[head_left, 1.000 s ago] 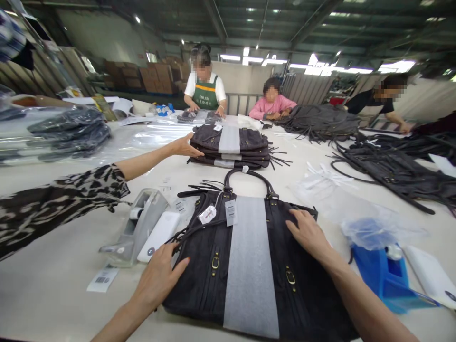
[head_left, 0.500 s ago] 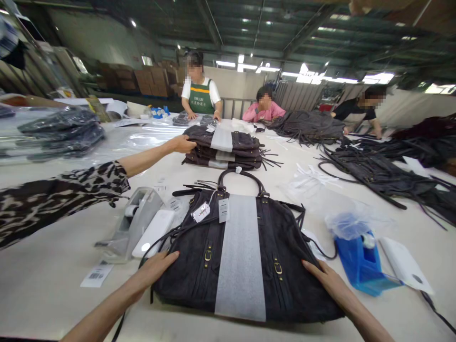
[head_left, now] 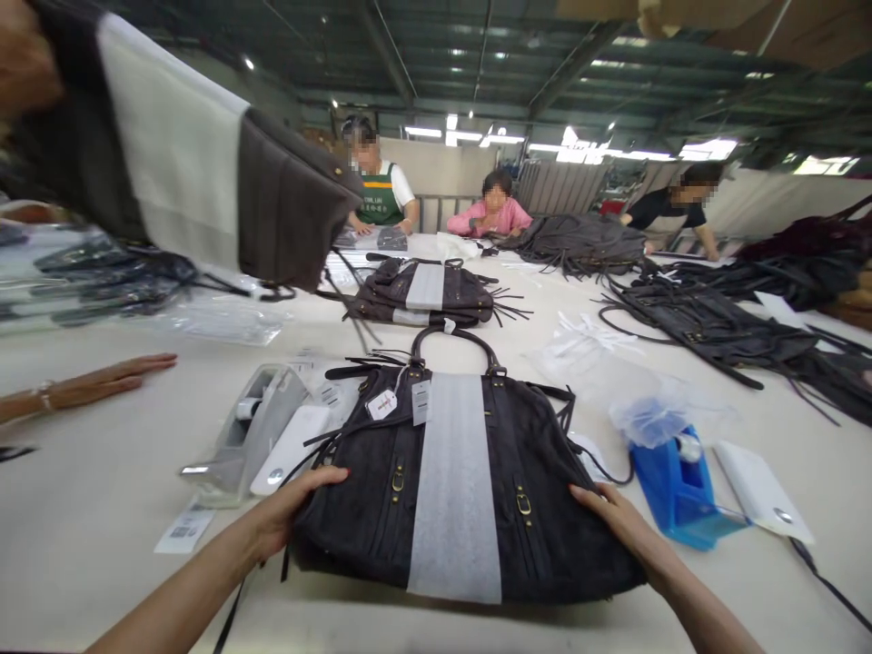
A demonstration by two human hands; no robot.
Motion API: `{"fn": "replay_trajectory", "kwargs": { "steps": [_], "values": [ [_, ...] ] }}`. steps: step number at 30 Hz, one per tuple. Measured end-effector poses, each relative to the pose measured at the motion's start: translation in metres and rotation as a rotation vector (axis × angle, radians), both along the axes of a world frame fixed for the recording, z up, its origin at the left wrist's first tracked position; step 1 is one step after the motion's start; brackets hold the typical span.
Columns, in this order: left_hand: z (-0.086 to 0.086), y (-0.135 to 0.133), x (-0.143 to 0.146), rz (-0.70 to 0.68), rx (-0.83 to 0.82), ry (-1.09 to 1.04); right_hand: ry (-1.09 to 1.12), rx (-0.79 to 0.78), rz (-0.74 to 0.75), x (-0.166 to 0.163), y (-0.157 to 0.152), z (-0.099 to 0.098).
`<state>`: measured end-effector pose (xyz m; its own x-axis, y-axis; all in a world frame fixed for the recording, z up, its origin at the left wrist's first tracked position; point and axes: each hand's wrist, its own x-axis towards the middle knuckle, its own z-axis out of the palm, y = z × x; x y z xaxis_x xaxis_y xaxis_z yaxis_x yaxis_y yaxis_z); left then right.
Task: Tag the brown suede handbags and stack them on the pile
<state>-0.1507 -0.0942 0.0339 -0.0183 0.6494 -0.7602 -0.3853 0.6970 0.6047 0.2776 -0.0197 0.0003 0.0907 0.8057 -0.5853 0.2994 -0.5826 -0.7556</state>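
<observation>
Make the black bag [head_left: 510,463] the middle of a clock, with twelve straight ahead of the person. The left hand [head_left: 290,509] has hold of its side at nine, and the right hand [head_left: 606,518] has the side at three. Each thumb is on the front. Most of the other fingers are hidden, so I can't tell how tight they squeeze. A white paper strip [head_left: 455,490] runs down the bag between the hands.

Near the left hand, a barcode label [head_left: 183,531] lies at nine. A clear tape holder [head_left: 262,427] and a white box [head_left: 292,450] crowd in at ten. A blue tape holder [head_left: 681,495] sits at three, near the right hand, and crinkly plastic [head_left: 644,418] bunches up at two.

Farther off, a co-worker's flat hand [head_left: 109,380] is at ten. A big blurry bag [head_left: 290,195] hangs in the air at eleven and hides what's behind it. A pile of dark bags [head_left: 467,289] stands in the way at twelve, just past the handles. White strips [head_left: 589,336] lie at one, and more bags [head_left: 715,327] at two.

Farthest away, I see a green apron [head_left: 381,195] at eleven and a pink top [head_left: 490,218] at twelve.
</observation>
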Motion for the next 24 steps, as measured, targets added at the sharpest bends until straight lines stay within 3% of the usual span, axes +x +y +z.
{"fn": "replay_trajectory", "kwargs": {
  "steps": [7,14,19,24],
  "values": [
    [0.005,0.003,0.005,0.118,-0.039,-0.128,0.545,-0.239,-0.123,0.000,-0.005,0.016],
    [0.016,0.009,0.002,0.113,-0.014,-0.052,0.749,-0.414,-0.175,0.006,0.003,0.005],
    [0.007,0.007,-0.004,0.081,-0.001,-0.008,0.724,-0.444,-0.155,0.003,0.006,0.007],
    [0.001,0.003,-0.003,0.030,0.027,0.109,0.565,-0.338,-0.049,0.003,0.003,0.006]
  ]
}}
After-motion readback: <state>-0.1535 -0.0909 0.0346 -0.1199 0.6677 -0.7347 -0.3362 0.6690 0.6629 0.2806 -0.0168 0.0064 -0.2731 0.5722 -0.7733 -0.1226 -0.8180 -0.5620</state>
